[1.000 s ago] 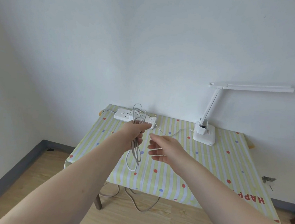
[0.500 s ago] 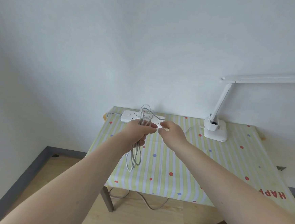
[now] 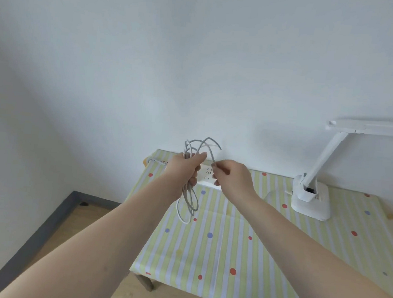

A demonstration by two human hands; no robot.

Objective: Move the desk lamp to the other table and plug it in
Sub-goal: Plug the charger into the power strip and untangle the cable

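My left hand (image 3: 185,169) grips the limp, light coiled cord (image 3: 187,202); my right hand (image 3: 232,175) pinches its free strand. The desk lamp (image 3: 312,193), top-heavy, stands on the surface (image 3: 230,245); I'd lift its base.

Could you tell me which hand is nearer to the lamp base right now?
Right. The right hand pinches a strand of the cord over the power strip, left of the lamp base; the left hand grips the coil farther left.

Plain home room: party-cloth table (image 3: 217,256), wood floor (image 3: 86,220).
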